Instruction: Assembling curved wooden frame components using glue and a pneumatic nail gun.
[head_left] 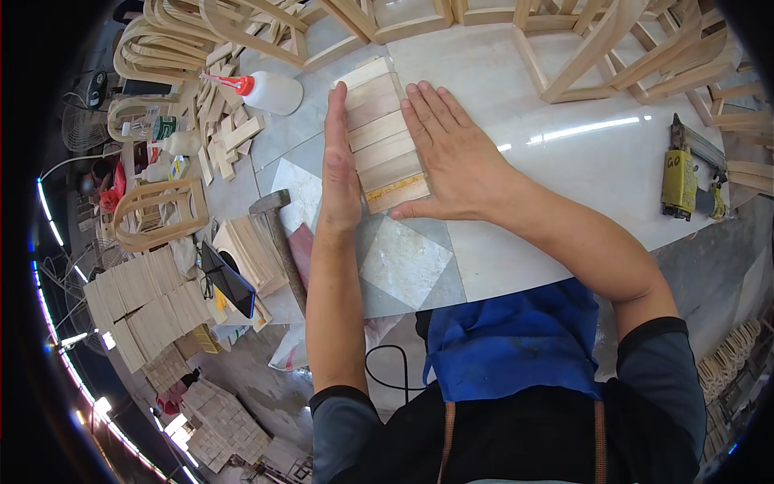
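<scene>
Head view: the wood strips point(379, 129) lie side by side in a row on the table point(516, 258), between the left hand point(343, 173) and the right hand point(468, 161). Neither grip is closed; the left hand stands on edge with fingers straight along the left ends, while the right hand is spread flatter, its fingers by the right ends and its thumb near the closest strip. To even the row well, the palms should push inward equally, in line with the strips, so none skews or rides up. The far end looks slightly uneven and may want a light nudge. Fingertips are best kept off the orange streak point(395, 191), in case it is wet. The hammer point(276, 214) and bottle point(274, 93) sit clear of the row.
</scene>
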Motion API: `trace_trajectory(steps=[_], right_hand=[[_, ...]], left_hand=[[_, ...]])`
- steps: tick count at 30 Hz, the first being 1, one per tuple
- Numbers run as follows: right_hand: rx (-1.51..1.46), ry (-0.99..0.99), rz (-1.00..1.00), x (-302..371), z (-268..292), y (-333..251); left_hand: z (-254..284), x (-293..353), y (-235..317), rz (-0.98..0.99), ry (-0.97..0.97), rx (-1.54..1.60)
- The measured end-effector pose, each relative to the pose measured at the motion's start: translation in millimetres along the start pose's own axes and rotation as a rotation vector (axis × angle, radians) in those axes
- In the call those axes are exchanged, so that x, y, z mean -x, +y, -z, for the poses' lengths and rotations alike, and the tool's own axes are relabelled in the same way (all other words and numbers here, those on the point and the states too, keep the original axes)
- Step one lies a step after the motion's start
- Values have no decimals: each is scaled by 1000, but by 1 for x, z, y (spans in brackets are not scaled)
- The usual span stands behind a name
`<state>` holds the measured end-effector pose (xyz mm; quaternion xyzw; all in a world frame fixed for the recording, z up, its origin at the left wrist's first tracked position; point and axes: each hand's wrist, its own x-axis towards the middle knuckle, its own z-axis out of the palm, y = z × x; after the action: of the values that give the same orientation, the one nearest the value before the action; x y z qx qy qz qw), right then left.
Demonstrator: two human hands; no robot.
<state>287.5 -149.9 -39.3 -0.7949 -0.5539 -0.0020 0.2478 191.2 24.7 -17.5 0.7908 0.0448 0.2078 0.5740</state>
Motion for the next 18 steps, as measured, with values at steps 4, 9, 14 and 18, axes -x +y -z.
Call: trace_trajectory(steps=[4,9,14,18], right_hand=[[28,19,13,0,2,-1],[19,35,7,-1,0,0],[31,-1,-10,-1,3,0],[34,29,2,-3,2,1]], left_hand=[[15,-1,-5,56,-57,142],[21,4,-19,113,82,213],[33,-11,-32,91,134,125],[33,-48,-40,168,175,202]])
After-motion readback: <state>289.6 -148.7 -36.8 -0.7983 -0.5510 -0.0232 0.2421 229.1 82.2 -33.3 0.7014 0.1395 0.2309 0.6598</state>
